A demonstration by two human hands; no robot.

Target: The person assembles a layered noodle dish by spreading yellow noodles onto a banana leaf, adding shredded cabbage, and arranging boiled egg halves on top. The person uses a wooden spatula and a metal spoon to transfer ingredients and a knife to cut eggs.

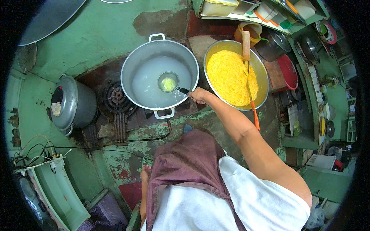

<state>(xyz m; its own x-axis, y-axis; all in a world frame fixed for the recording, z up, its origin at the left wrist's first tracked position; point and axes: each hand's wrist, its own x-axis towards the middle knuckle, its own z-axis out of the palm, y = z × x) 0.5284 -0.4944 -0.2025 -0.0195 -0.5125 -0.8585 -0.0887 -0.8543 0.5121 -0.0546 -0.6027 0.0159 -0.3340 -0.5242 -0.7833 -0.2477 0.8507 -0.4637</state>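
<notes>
Your left hand (pixel 145 170) hangs beside maroon apron (pixel 181 157); fingers too small, cannot tell if empty. Your right hand (pixel 198 95) grips long-handled strainer (pixel 168 74), pale-green shreds (pixel 168 84) inside, within rim of two-handled pot (pixel 130 73). Apparently straining; lift calls for level strainer. Cloudy liquid (pixel 148 90) hides pot bottom; strainer's contact with liquid unclear.

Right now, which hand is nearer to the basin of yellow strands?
The right hand, just left of the basin, holding the strainer. The left hand is farther off, beside the apron.
</notes>
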